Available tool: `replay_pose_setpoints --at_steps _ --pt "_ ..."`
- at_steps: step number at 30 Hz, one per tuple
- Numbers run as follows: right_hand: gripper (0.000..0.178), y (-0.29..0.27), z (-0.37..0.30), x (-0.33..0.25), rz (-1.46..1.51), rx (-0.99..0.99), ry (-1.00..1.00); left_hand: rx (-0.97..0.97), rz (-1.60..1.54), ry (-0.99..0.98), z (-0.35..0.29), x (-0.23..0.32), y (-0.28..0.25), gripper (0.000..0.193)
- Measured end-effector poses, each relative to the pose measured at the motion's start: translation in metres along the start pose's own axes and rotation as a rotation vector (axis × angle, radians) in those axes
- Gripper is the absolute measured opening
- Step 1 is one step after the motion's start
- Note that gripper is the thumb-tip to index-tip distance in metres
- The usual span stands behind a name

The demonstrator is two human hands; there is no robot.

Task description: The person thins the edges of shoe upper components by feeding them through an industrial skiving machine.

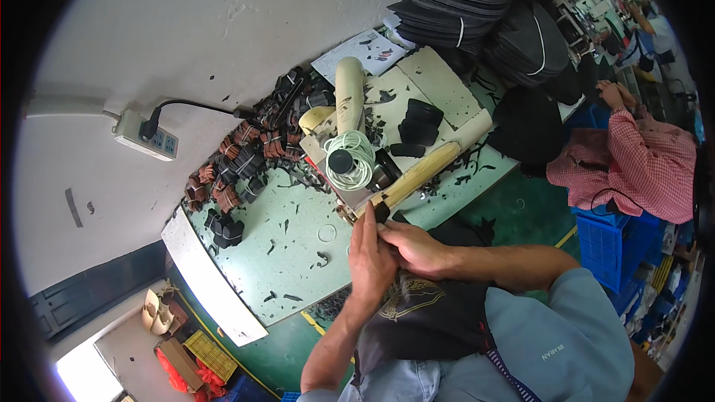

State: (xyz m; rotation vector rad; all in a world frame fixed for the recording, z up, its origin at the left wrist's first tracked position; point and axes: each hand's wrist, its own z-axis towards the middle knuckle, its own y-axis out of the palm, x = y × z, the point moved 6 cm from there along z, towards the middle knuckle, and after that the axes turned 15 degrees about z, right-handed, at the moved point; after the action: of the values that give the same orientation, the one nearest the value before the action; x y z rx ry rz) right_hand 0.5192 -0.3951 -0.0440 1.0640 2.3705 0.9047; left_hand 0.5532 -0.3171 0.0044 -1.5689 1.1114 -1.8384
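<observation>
My left hand (370, 254) and my right hand (418, 249) meet at the near end of a cream-coloured bench machine (418, 176). Between their fingertips is a small black piece of sheet material (382, 212), pressed against the machine's end. The left fingers are straight and held together along its left side; the right fingers are curled in and partly hidden. A coil of pale cord (350, 162) sits round a black knob on the machine. Flat black pieces (421, 122) lie on the machine's top plate.
Bundles of brown and black pieces (246, 155) lie along the wall on the pale green table (298, 216), among scraps. Tall stacks of black sheets (458, 0) stand at the back right. A power strip (145, 135) hangs at left. A co-worker in a checked shirt (633, 164) sits at right near blue crates (607, 253).
</observation>
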Motion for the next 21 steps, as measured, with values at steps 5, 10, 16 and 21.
replay_pose_setpoints --at_steps 5,10,16,21 --pt "0.028 -0.009 -0.002 -0.019 -0.756 -0.105 0.161 -0.410 -0.404 -0.128 0.022 -0.058 0.009 0.041" --pt "0.021 0.004 0.001 -0.090 -1.473 -0.029 -0.563 -0.632 -0.350 -0.415 0.043 -0.088 0.013 0.027" --pt "0.018 0.016 0.003 -0.112 -1.641 0.079 -0.951 -0.548 -0.301 -0.527 0.053 -0.086 0.015 0.029" --pt "0.026 0.030 -0.002 -0.110 -1.789 0.155 -0.958 -0.497 -0.215 -0.468 0.062 -0.081 0.025 0.034"
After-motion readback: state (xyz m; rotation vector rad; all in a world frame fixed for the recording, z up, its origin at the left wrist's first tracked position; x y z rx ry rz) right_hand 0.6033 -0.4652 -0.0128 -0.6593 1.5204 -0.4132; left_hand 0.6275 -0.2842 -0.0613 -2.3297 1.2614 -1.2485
